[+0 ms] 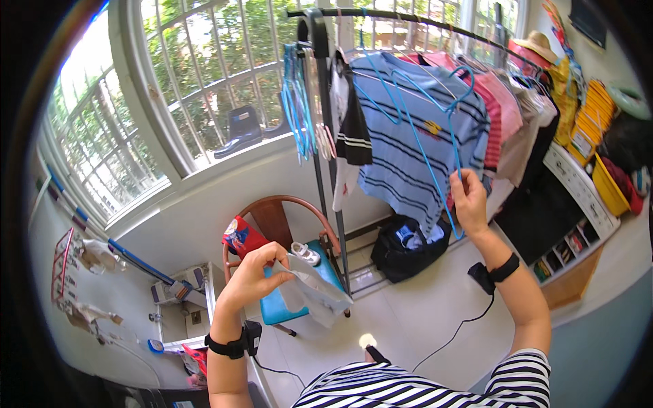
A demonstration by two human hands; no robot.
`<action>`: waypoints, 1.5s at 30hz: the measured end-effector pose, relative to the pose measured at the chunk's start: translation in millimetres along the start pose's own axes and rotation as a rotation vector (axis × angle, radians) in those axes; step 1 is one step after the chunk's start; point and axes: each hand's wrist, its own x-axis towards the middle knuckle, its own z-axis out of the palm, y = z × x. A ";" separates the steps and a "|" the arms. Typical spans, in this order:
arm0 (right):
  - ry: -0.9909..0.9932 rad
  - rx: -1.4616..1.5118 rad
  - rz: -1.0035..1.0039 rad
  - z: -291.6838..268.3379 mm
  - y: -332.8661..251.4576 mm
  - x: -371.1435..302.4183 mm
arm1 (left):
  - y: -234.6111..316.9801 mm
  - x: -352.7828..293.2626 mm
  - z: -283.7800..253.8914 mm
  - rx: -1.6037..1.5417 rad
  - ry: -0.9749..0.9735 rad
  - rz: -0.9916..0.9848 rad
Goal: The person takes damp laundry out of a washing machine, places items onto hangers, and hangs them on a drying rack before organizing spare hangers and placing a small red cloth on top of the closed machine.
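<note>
My left hand [257,273] is closed on a thin pale grey cloth [313,291], pinched at its top edge, so the rest hangs down in front of a chair. My right hand [469,200] is closed round one side of a blue wire hanger [423,160]. The hanger is upright, its hook uppermost, in front of a blue shirt with dark stripes [401,156] on the clothes rack. No garment is on the held hanger. The cloth and the hanger are well apart.
The black rack rail [408,18] carries several garments and a bunch of blue hangers [296,102]. A wooden chair [289,202] holds a red item [243,236] and a white shoe [305,253]. A black bag [408,257] sits under the rack; a white cabinet [578,183] stands right.
</note>
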 end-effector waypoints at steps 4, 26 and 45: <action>0.096 0.036 0.084 -12.4 21.4 -91.5 | -5.4 5.6 9.7 -0.038 -0.093 -0.006; -0.102 1.198 0.243 -13.4 -113.1 -202.5 | 69.5 -17.9 73.9 -0.032 -0.305 0.137; -0.620 0.296 0.359 -127.1 -125.1 -200.1 | 112.9 -50.9 60.4 0.056 -0.200 -0.089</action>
